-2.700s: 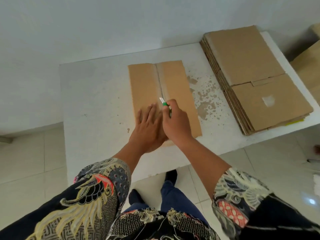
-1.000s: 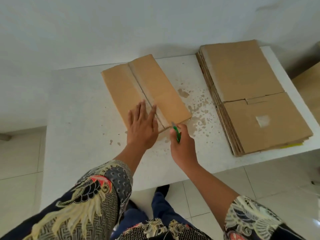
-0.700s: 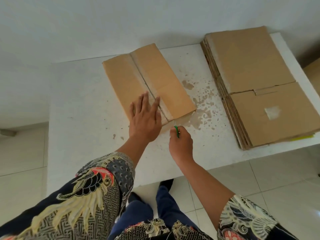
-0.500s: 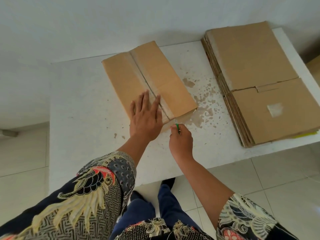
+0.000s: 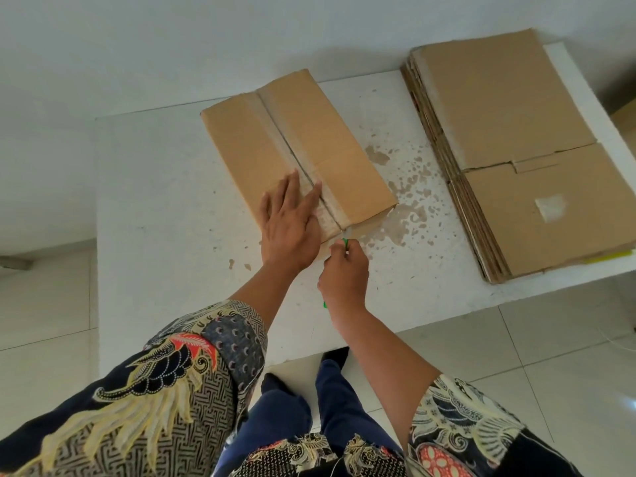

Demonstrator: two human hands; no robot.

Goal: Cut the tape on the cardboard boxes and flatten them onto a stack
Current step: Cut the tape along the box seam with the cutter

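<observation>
- White speckled surface [image 5: 165, 208] is carrying everything we are working on, with a pale wall behind it and pale floor tiles below its near edge.
- We are pressing our left hand [image 5: 290, 225] flat on the brown taped cardboard box [image 5: 296, 149], fingers straight and slightly spread, just left of the seam, to hold the box steady.
- We are gripping the green-handled utility knife [image 5: 345, 243] in our right hand [image 5: 344, 275], fingers curled tight round the handle; the blade tip is sitting at the near end of the strip of clear tape [image 5: 292, 146] along the box's centre seam.
- A dark line is running the length of that seam, so we are judging the top tape as cut or nearly so; whether the blade is slicing the bit folded over the near edge, we cannot tell.
- The box is lying in the middle of the surface, angled, with its top flaps closed and not yet flattened.
- To the right, well apart from it, the stack of flattened brown cardboard boxes [image 5: 516, 139] is sitting already many layers deep, so much of the job looks done.
- Left for this box, as we are judging it: opening the flaps, freeing any tape underneath, collapsing it and laying it on the stack.
</observation>
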